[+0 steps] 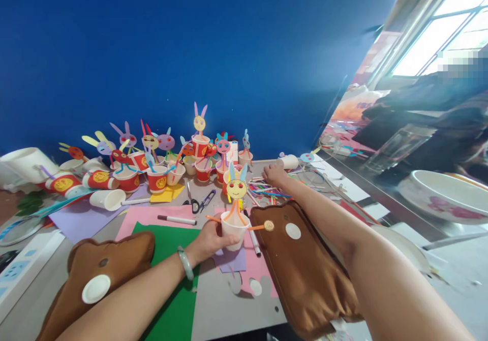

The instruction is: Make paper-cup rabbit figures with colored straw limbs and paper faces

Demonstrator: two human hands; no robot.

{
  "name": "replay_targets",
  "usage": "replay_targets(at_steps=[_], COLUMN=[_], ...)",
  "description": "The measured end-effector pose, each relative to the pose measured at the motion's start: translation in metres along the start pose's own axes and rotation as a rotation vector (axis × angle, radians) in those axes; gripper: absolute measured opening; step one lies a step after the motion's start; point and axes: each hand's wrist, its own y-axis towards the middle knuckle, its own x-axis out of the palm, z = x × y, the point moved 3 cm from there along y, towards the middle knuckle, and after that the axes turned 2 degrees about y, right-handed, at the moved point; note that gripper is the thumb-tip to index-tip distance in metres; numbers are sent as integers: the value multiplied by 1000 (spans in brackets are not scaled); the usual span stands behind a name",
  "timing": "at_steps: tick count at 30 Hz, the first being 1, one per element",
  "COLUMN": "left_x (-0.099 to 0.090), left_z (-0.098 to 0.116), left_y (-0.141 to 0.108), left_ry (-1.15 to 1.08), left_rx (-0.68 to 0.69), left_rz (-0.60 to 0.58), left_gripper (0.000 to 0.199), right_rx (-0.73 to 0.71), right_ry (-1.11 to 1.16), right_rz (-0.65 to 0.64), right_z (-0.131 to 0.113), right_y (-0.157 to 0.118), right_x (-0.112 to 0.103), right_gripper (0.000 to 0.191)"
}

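Observation:
My left hand (213, 240) is wrapped round a white paper cup (234, 224) and holds it upright above the table. From the cup rises a paper rabbit figure (237, 188) with a yellow face, blue ears and orange strips for body and arms; a small round yellow piece (269, 225) ends the right arm. Farther back, my right hand (275, 175) reaches to the rear of the table, at the edge of a pile of coloured sticks (269, 191). Its fingers are curled down, and what is under them is hidden. A white cup (290, 161) lies on its side just beyond.
Several cup figures (157, 178) crowd the back left, before a blue partition (190, 51). Scissors (195, 205), markers (177, 220) and green paper (168, 259) lie in front. Brown cushions (308, 265) flank my arms. A power strip (28, 270) is at left, a bowl (446, 193) at right.

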Motion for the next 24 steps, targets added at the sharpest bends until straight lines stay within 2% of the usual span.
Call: replay_targets(at_steps=[6, 11, 15, 16, 19, 22, 24], left_x=[-1, 0, 0, 0, 0, 1, 1], left_z=[-2, 2, 5, 5, 4, 2, 1], left_y=[0, 0, 1, 1, 1, 2, 2], left_ry=[10, -14, -24, -30, -60, -83, -94], left_rx=[19, 8, -1, 0, -6, -19, -22], left_rz=[-7, 0, -2, -3, -8, -9, -6], left_gripper=[52, 54, 55, 57, 60, 62, 62], right_rx=[143, 468, 675, 709, 811, 798, 666], right_ry=[119, 231, 387, 420, 462, 487, 504], right_rz=[127, 354, 402, 408, 447, 470, 483], right_z=[8, 52, 89, 96, 114, 126, 126], right_y=[-17, -11, -6, -5, -5, -1, 8], right_x=[-12, -39, -42, -40, -31, -22, -17], right_gripper=[36, 51, 63, 61, 35, 34, 32])
